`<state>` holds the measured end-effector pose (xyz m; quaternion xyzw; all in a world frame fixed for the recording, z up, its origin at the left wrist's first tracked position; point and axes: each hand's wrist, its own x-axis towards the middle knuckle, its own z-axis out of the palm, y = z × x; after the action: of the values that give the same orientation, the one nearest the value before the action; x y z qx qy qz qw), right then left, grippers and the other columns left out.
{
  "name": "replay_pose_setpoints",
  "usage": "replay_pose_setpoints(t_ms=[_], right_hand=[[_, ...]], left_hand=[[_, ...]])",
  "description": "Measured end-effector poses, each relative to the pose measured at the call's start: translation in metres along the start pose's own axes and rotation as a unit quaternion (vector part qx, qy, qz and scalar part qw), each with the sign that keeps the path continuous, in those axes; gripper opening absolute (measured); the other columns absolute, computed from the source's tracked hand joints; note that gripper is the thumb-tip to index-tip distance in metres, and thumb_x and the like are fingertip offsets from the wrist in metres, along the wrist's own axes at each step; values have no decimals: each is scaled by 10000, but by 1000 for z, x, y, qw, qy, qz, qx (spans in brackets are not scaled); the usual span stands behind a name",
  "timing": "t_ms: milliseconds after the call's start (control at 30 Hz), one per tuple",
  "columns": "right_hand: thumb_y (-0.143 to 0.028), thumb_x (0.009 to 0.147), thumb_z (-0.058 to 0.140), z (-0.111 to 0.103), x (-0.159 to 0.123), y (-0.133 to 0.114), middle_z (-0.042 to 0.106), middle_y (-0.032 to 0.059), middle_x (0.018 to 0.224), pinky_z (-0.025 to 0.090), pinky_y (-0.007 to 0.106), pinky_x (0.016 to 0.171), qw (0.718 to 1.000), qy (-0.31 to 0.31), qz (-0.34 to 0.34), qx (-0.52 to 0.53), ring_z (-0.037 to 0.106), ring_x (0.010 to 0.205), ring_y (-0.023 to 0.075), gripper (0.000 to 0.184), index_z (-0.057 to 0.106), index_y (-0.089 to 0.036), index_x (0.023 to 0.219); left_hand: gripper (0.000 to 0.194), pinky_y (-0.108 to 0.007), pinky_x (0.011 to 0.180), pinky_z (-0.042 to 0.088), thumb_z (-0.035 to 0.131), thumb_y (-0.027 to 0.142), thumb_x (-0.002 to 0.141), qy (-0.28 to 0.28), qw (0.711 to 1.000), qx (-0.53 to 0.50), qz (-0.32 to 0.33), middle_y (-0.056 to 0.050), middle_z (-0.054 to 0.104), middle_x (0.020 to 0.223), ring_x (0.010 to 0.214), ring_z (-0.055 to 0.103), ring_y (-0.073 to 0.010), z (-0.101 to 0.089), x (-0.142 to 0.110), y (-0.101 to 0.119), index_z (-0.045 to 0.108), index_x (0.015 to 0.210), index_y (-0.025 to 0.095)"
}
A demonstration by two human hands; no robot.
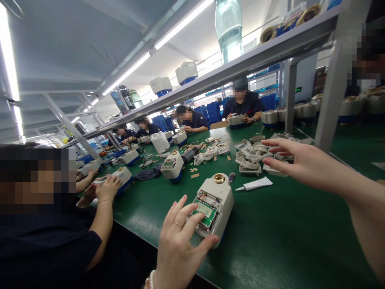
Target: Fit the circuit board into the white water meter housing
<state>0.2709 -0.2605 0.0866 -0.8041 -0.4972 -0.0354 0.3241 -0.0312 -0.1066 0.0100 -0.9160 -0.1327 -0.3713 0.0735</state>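
Observation:
An open water meter with a brass fitting on top and a green circuit board showing lies on the green table in front of me. My left hand rests on its near end, fingers spread over the board and thumb against its side. My right hand reaches out over the table with fingers stretched toward a pile of grey plastic covers, holding nothing.
A white tube lies right of the meter. More meters and small parts are spread along the table. A person sits close at my left with hands on another meter. Several workers sit across. A metal shelf post stands at right.

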Motion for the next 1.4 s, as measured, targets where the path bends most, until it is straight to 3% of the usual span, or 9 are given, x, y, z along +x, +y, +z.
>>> replay_pose_setpoints(t_ms=[333, 567, 900, 967, 1067, 1133, 1200, 1300, 1400], right_hand=[[-582, 880, 502, -2, -1, 1, 608, 127, 1290, 536, 489, 839, 1000, 7, -8, -6, 596, 1109, 336, 630, 484, -211, 1389], [-572, 873, 505, -1, -1, -1, 616, 126, 1280, 539, 487, 833, 1000, 12, -8, -12, 609, 1085, 334, 621, 506, -204, 1373], [-550, 893, 496, -1, -2, -2, 575, 126, 1343, 531, 476, 841, 1000, 11, -22, -12, 598, 1104, 328, 590, 518, -196, 1364], [-549, 892, 499, -2, -3, -2, 574, 122, 1343, 526, 477, 852, 1000, 12, -23, -15, 599, 1105, 326, 582, 526, -194, 1353], [-559, 898, 492, -1, -1, 2, 583, 108, 1333, 528, 465, 865, 1000, 8, -22, -18, 597, 1117, 313, 579, 512, -209, 1360], [-561, 905, 484, 3, 3, 8, 628, 99, 1266, 545, 447, 833, 1000, -2, -14, -23, 612, 1095, 307, 562, 523, -216, 1347], [-532, 917, 483, 14, 9, 17, 676, 89, 1170, 564, 418, 780, 999, -20, -3, -35, 641, 1035, 295, 491, 582, -216, 1280], [-416, 953, 514, 46, 17, 34, 697, 81, 1088, 563, 409, 785, 996, -60, 1, -67, 658, 977, 261, 322, 659, -194, 1136], [-336, 951, 592, 88, 19, 51, 647, 94, 1175, 519, 470, 910, 989, -101, -25, -104, 620, 1062, 247, 261, 631, -170, 1150]], left_hand=[[258, -647, 899, 542, 708, 334, 812, 14, 1000, -11, 16, -104, 683, 1091, 1189, 567, -370, 1, -2, 2, 634, 1036, 230], [249, -636, 956, 510, 709, 321, 812, 14, 999, -42, 6, -54, 684, 941, 1092, 621, -323, 4, -4, 2, 638, 1041, 255], [453, -694, 1081, 356, 618, 283, 837, -127, 991, -30, -5, -55, 523, 1346, 1402, 344, -350, 1, 8, 0, 538, 1276, 361], [432, -689, 1079, 360, 623, 277, 840, -114, 993, -39, -3, -58, 519, 1354, 1398, 349, -348, 2, 7, 0, 541, 1258, 345], [293, -624, 1065, 413, 666, 279, 834, -25, 996, -89, -8, -69, 579, 1261, 1343, 428, -325, 8, -5, -4, 585, 1115, 286], [315, -561, 1049, 453, 680, 304, 834, 28, 987, -144, -60, -82, 581, 1264, 1314, 466, -311, 16, -21, -11, 570, 1126, 264], [448, -553, 1045, 455, 667, 352, 846, 49, 963, -204, -172, -103, 541, 1342, 1297, 488, -313, 26, -41, -17, 509, 1256, 265], [624, -611, 1087, 380, 642, 425, 857, 44, 889, -310, -335, -113, 445, 1461, 1324, 468, -329, 41, -69, -21, 370, 1406, 309], [788, -595, 1122, 336, 669, 467, 829, 21, 828, -396, -396, -111, 347, 1536, 1372, 411, -328, 52, -82, -13, 238, 1475, 339]])
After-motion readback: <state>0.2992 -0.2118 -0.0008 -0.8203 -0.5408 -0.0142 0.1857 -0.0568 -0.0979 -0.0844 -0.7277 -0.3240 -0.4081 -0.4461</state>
